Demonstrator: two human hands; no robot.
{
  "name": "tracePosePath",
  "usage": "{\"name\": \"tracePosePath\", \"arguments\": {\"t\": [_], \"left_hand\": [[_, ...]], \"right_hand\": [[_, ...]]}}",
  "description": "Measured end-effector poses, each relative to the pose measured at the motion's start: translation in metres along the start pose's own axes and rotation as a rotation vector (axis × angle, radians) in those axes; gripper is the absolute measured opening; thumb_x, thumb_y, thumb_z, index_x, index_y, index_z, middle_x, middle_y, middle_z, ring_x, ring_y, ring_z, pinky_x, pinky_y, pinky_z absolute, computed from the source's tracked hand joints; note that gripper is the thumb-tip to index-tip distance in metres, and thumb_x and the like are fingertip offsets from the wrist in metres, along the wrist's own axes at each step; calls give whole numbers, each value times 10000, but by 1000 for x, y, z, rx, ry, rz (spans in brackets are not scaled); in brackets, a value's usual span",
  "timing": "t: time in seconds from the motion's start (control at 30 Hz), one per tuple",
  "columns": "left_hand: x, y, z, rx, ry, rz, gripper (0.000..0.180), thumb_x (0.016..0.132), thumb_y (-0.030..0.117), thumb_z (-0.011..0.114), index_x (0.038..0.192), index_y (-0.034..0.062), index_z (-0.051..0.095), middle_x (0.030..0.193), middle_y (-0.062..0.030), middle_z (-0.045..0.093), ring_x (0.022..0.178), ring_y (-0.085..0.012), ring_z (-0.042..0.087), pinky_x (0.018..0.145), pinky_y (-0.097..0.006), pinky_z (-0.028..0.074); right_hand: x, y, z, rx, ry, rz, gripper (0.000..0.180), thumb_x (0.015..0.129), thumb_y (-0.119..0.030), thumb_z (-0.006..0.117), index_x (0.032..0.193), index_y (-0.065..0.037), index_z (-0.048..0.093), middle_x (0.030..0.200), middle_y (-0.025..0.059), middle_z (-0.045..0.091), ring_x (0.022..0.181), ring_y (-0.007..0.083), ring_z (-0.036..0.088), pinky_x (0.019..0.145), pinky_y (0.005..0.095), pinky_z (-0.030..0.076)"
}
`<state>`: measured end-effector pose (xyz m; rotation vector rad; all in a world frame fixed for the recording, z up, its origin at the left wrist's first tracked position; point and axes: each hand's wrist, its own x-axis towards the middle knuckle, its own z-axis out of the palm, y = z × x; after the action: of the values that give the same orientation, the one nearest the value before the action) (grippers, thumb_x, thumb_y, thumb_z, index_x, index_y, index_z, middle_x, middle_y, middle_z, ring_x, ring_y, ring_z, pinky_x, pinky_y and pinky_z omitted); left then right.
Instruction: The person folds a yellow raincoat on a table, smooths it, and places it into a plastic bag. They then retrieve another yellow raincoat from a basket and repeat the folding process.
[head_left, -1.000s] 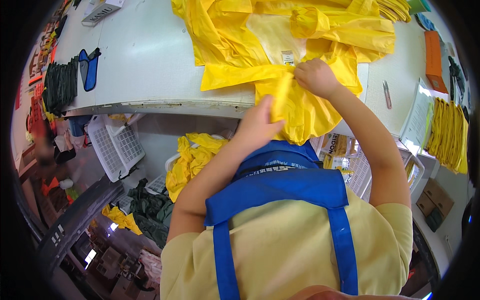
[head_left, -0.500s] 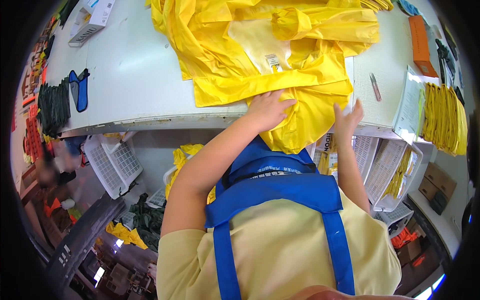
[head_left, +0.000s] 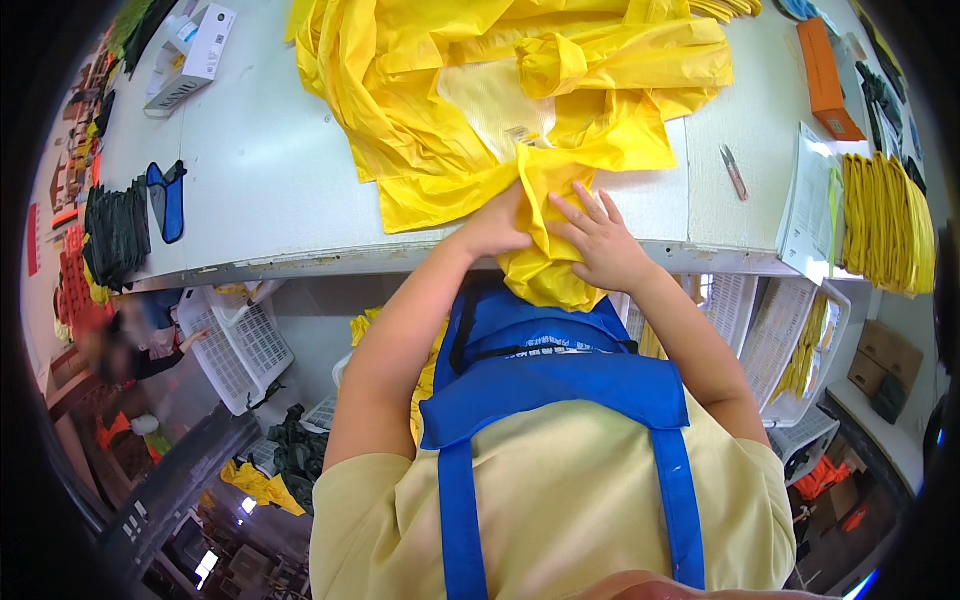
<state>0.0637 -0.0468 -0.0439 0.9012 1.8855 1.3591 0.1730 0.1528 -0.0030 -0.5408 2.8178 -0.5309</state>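
A yellow raincoat (head_left: 420,110) lies spread on the white table, its pale mesh lining and a label showing. One sleeve is folded across it. Its near part, gathered into a narrow bunch, hangs over the table's front edge against my blue apron (head_left: 550,385). My left hand (head_left: 495,224) grips the bunched cloth from the left, thumb in front and fingers partly hidden under the fabric. From the right, my right hand (head_left: 603,243) rests on the same bunch with its fingers spread.
Thread snips (head_left: 735,174) and a paper sheet (head_left: 806,205) lie to the right, beside stacked yellow garments (head_left: 883,225) and an orange box (head_left: 829,80). At left are a white box (head_left: 193,60), a blue-edged pouch (head_left: 168,200) and dark folded cloth (head_left: 117,230). White baskets (head_left: 235,340) stand below.
My right hand has come in from the right onto the cloth. The raincoat's wide near part is now gathered into a narrower bunch, and my left hand's fingers have gone under the fabric.
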Motion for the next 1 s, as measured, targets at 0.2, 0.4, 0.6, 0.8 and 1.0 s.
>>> {"name": "tracePosePath", "arguments": {"t": [0.2, 0.4, 0.6, 0.8, 1.0], "left_hand": [[5, 9, -11, -68, 482, -319, 898, 717, 137, 719, 1454, 99, 206, 1293, -182, 484, 1088, -238, 538, 912, -339, 448], [-3, 9, 28, 939, 91, 155, 621, 804, 343, 646, 1365, 211, 416, 1335, -95, 474, 1122, -285, 510, 972, -444, 388], [-27, 9, 48, 951, -52, 17, 787, 786, 614, 557, 1451, 291, 288, 1547, -77, 157, 1402, -417, 93, 1127, -531, 93], [-28, -7, 50, 969, 6, 98, 816, 773, 676, 515, 1454, 293, 280, 1536, -91, 193, 1394, -375, 157, 1119, -520, 124], [-23, -15, 43, 731, -31, 115, 506, 951, 364, 422, 1429, 217, 350, 1485, -112, 310, 1343, -324, 313, 1090, -458, 247]], "right_hand": [[-7, 17, 3, 0, -125, -230, 324, 711, -131, 579, 1032, -174, 597, 1450, -26, 385, 1412, 297, 184, 1129, 558, 86], [-15, 24, -1, 165, -164, -255, 366, 739, -134, 586, 1105, -156, 583, 1422, 10, 421, 1406, 286, 204, 1132, 549, 97], [-78, 42, 15, -67, 89, -85, 508, 809, -160, 575, 1300, -256, 489, 1436, 21, 396, 1395, 268, 235, 1132, 515, 143], [-64, 7, 47, -393, 122, -307, 539, 815, -209, 573, 1316, -374, 458, 1461, -30, 350, 1385, 228, 253, 1112, 504, 198], [-26, -2, 45, 169, 84, 309, 213, 814, -266, 589, 967, -123, 623, 892, 164, 660, 857, 354, 619, 750, 452, 476]]}}
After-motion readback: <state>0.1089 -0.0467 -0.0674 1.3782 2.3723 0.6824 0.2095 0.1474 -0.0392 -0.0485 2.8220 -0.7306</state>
